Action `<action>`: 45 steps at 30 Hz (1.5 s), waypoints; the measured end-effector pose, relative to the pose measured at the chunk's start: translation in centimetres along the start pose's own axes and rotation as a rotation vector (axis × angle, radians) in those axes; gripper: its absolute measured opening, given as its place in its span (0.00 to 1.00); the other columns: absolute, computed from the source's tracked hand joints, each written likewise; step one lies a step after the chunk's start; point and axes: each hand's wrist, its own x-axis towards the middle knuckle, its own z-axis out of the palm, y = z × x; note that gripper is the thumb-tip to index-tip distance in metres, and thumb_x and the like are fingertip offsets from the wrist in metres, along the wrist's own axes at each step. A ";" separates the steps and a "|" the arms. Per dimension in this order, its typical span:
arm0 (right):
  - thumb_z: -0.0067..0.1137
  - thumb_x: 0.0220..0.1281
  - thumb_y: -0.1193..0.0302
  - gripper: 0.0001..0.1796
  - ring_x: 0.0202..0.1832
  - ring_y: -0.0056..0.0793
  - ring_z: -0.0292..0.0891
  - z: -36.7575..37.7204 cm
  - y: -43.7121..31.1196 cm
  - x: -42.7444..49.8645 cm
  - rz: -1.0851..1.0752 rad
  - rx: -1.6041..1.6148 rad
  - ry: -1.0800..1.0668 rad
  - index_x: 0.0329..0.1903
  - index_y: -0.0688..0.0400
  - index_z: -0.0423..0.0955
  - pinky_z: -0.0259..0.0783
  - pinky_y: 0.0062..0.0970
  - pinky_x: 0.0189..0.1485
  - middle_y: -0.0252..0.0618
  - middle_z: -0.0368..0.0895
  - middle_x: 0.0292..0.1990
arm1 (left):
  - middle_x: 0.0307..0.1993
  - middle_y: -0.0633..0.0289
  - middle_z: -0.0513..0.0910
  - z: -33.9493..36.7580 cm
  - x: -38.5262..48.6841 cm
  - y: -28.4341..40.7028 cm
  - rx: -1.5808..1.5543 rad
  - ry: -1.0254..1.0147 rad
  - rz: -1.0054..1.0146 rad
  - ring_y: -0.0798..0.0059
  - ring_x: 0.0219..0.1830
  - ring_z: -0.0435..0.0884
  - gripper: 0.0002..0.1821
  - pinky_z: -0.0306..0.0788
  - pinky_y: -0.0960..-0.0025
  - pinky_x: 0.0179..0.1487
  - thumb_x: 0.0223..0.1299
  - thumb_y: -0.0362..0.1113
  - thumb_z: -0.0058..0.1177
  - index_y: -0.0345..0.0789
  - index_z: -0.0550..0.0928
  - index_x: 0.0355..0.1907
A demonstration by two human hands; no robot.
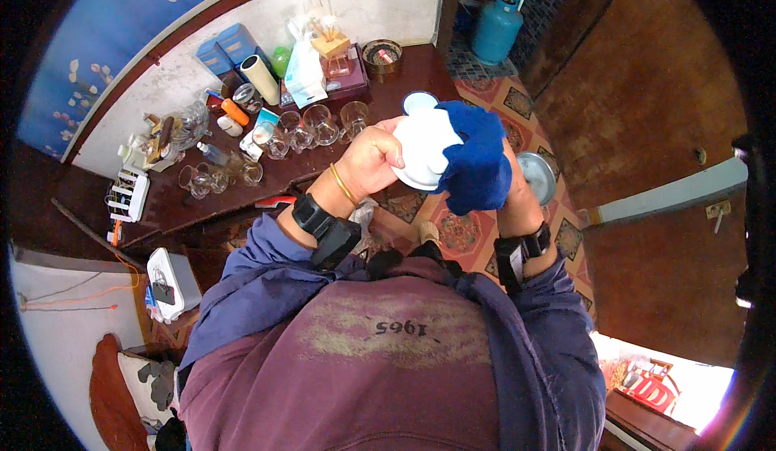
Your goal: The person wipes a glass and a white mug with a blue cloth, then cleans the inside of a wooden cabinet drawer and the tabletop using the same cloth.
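Note:
My left hand (374, 155), with a gold-coloured bangle at the wrist, grips the edge of a white round dish or lid (424, 146) by thumb and fingers. A dark blue cloth (476, 157) covers the right side of the white piece. My right hand (511, 175) is mostly hidden behind and inside the cloth, holding it against the white piece. Just beyond them, a white cup or dish with a dark blue rim (419, 102) shows in part. Several clear glass mugs (320, 125) stand on the dark wooden cabinet top to the left of my hands.
The dark wooden cabinet (418, 66) also bears a round ashtray-like tin (382, 57), a tissue pack (305, 75), an orange bottle (234, 111) and a white router (129, 195). A metal basin (536, 178) is low on the right, over the tiled floor. A blue gas cylinder (498, 25) stands beyond the doorway.

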 end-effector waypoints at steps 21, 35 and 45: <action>0.57 0.46 0.78 0.09 0.39 0.45 0.72 2.2 -0.3 -0.7 0.014 -0.017 0.708 0.33 0.62 0.71 0.68 0.33 0.42 0.46 0.75 0.37 | 0.58 0.50 0.71 1.0 4.0 -1.3 0.057 0.384 0.192 0.55 0.61 0.68 0.40 0.57 0.57 0.69 0.33 0.26 0.38 0.26 0.65 0.61; 0.55 0.42 0.74 0.06 0.30 0.50 0.74 -1.0 -0.6 -4.5 0.289 -0.006 0.948 0.27 0.61 0.75 0.70 0.37 0.31 0.51 0.76 0.25 | 0.57 0.56 0.73 4.7 8.5 -4.1 0.054 0.336 0.000 0.63 0.59 0.70 0.24 0.60 0.60 0.66 0.68 0.48 0.37 0.32 0.70 0.58; 0.55 0.48 0.69 0.09 0.29 0.46 0.74 -3.3 -0.4 -7.0 0.605 -0.512 0.672 0.31 0.61 0.74 0.70 0.35 0.32 0.47 0.76 0.27 | 0.57 0.58 0.73 6.9 10.3 -7.4 0.181 0.260 -0.180 0.66 0.59 0.70 0.25 0.59 0.62 0.65 0.68 0.50 0.38 0.34 0.69 0.60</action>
